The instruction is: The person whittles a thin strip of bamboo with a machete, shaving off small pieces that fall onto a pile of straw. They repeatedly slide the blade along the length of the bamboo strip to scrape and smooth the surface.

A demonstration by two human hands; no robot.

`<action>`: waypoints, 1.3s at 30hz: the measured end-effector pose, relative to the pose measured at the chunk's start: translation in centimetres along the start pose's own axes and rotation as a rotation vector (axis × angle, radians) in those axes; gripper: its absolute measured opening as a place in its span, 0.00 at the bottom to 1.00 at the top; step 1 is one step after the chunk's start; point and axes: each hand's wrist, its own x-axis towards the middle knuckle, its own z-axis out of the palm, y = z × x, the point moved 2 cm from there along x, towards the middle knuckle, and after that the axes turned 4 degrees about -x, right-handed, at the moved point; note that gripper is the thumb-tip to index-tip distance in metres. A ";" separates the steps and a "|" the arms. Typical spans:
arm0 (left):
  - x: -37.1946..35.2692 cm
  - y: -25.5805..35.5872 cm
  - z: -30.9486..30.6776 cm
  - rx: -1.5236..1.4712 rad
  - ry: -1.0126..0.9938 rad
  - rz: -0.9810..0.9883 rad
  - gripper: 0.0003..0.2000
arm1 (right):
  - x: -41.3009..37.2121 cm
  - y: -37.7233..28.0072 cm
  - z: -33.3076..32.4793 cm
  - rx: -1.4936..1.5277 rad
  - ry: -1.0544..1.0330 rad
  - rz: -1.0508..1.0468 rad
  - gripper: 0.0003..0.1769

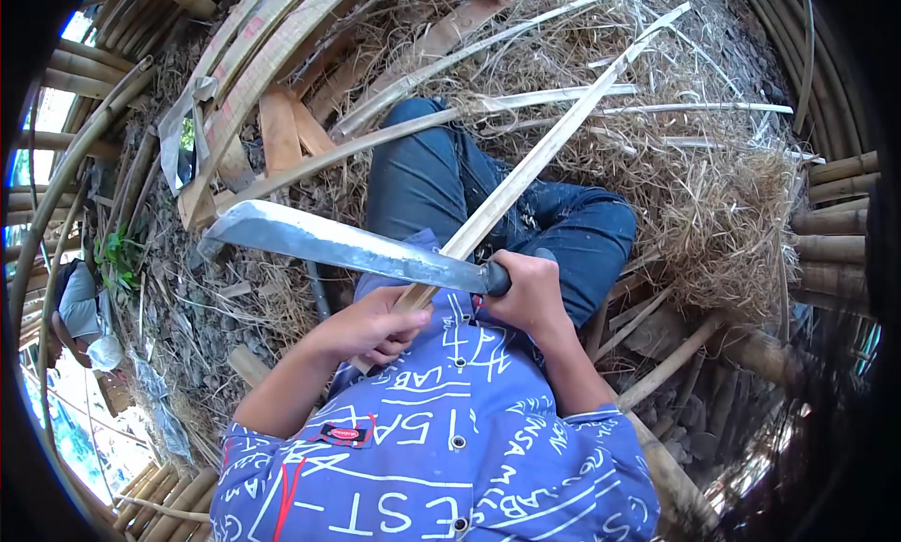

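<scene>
My left hand (371,324) is wrapped round the lower end of a long bamboo strip (526,171), close to my shirt. The strip slants up and to the right, past my bent knees. My right hand (528,293) grips the dark handle of a machete (343,244). Its broad blade points left and lies across the strip just above my left hand. Blade and strip appear to touch; the exact contact of the edge is hidden.
Curly shavings (723,223) cover the ground ahead and to the right. Long wooden planks (267,59) lean at the upper left. More pale strips (497,49) lie beyond my knees. A bamboo pole (671,364) lies at the right, and bamboo slats (835,251) form the side wall.
</scene>
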 end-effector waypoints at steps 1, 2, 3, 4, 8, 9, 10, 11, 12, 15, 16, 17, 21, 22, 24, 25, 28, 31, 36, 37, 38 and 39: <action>0.2 -0.4 0.2 0.075 0.036 0.006 0.10 | -0.3 -0.1 0.2 -0.025 -0.057 0.016 0.11; 0.4 -0.8 0.5 0.063 0.035 0.001 0.10 | -0.7 -0.3 0.4 -0.048 -0.118 0.034 0.11; 0.7 -1.0 0.6 0.233 0.092 0.072 0.10 | -0.9 -0.6 0.3 -0.077 -0.165 0.074 0.13; 1.0 -1.1 0.7 0.404 0.150 0.143 0.10 | -1.1 -0.6 0.2 -0.076 -0.176 0.076 0.13; 2.1 -2.7 0.6 0.514 0.169 0.353 0.10 | -1.3 -0.6 -0.4 -0.145 -0.283 0.164 0.14; 2.0 -2.6 0.9 0.541 0.186 0.374 0.11 | -1.5 -0.6 -0.3 -0.176 -0.291 0.181 0.14; 2.4 -3.1 1.0 0.533 0.182 0.368 0.11 | -1.7 -0.5 -0.3 -0.207 -0.302 0.198 0.13; 2.7 -3.5 1.1 0.489 0.180 0.439 0.11 | -1.7 -0.5 -0.3 -0.235 -0.317 0.214 0.13; 2.9 -3.6 1.2 0.445 0.179 0.511 0.12 | -1.8 -0.5 -0.5 -0.237 -0.327 0.220 0.13; 2.5 -3.4 1.1 0.533 0.167 0.321 0.17 | -1.7 -0.8 -1.4 -0.375 -0.361 0.246 0.13; 2.5 -3.5 1.2 0.563 0.176 0.354 0.16 | -1.8 -0.7 -1.5 -0.376 -0.366 0.245 0.13; 2.5 -3.7 1.2 0.533 0.172 0.324 0.16 | -1.9 -0.4 -1.7 -0.378 -0.357 0.260 0.12; 2.4 -3.5 1.3 0.562 0.172 0.344 0.15 | -1.6 0.1 -2.7 -0.436 -0.345 0.246 0.10; 2.2 -3.2 1.5 0.586 0.192 0.349 0.15 | -1.6 0.2 -2.9 -0.454 -0.353 0.244 0.10; 2.2 -3.3 1.4 0.603 0.214 0.356 0.15 | -1.5 0.4 -3.4 -0.485 -0.340 0.258 0.10; 2.3 -3.6 1.1 0.619 0.228 0.366 0.15 | -1.5 0.7 -3.7 -0.511 -0.325 0.275 0.09; 1.7 -2.7 1.4 0.622 0.252 0.353 0.15 | -1.7 2.8 -5.1 -0.582 -0.276 0.324 0.09; 1.8 -2.7 1.5 0.652 0.256 0.342 0.13 | -1.8 4.9 -6.4 -0.662 -0.281 0.388 0.15; 1.9 -2.9 1.5 0.719 0.289 0.407 0.11 | -1.4 5.3 -7.0 -0.688 -0.224 0.298 0.14; 1.7 -2.7 1.7 0.726 0.291 0.392 0.10 | -1.2 5.2 -7.1 -0.663 -0.208 0.294 0.13; 1.6 -2.4 1.7 0.732 0.294 0.378 0.10 | -0.9 5.1 -7.3 -0.638 -0.190 0.289 0.11; 1.5 -2.3 1.8 0.743 0.294 0.371 0.10 | -0.8 5.0 -7.5 -0.654 -0.189 0.266 0.11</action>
